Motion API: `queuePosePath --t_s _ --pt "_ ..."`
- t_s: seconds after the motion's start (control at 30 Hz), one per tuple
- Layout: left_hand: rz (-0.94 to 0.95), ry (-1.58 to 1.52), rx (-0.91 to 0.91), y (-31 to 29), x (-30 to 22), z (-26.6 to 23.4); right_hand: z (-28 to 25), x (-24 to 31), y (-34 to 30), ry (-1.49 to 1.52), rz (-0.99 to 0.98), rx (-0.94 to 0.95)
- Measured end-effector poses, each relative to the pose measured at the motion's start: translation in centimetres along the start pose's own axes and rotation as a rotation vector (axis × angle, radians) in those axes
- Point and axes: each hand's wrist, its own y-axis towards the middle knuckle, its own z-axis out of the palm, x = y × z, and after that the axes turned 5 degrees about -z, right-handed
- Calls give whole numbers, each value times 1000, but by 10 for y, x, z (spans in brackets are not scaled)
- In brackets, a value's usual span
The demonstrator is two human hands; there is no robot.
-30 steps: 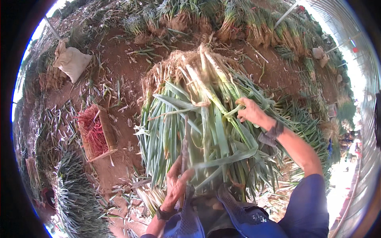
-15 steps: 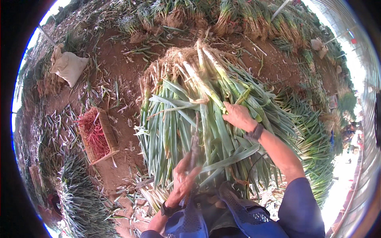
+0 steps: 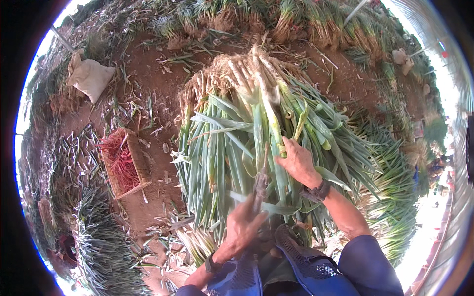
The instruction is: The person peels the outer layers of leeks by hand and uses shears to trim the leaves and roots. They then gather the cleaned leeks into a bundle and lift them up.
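A large heap of long green onions (image 3: 212, 153) lies before me, rooted white ends at the far side, green leaves toward me. My right hand (image 3: 298, 160) grips one thick onion stalk (image 3: 268, 106) from above, on the heap's right half. Its pale end points away from me. My left hand (image 3: 243, 224), blurred by motion, is closed around a slim grey-brown tool (image 3: 260, 186) with a thin tip pointing up at the stalks. Blur hides the tool's exact kind. Below it, a loose leaf strip (image 3: 269, 206) crosses the pile.
Left of the heap, an open wicker box (image 3: 143, 163) holds red ties (image 3: 123, 160). A tied pale sack (image 3: 91, 79) stands farther left. More onions (image 3: 101, 246) lie at lower left and at right (image 3: 395, 182). Upright bundles (image 3: 286, 22) line the far side.
My left hand and its tool have moved right, closer to the right hand. The gripped onion is turned more upright in view. The whole scene has shifted slightly.
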Motion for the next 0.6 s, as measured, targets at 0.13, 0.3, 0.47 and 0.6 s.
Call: queuePosePath --t_s 0.13,0.3,0.47,0.6 --pt "34 33 30 -4 -7 9 -1 2 -4 -107 -7 76" --pt "6 20 49 2 -10 18 -8 -1 -16 -159 -16 83" --pt "34 -27 -45 25 -16 23 -22 -1 -37 -41 -17 107" --pt "71 63 8 71 -23 25 -36 -6 -54 17 16 68"
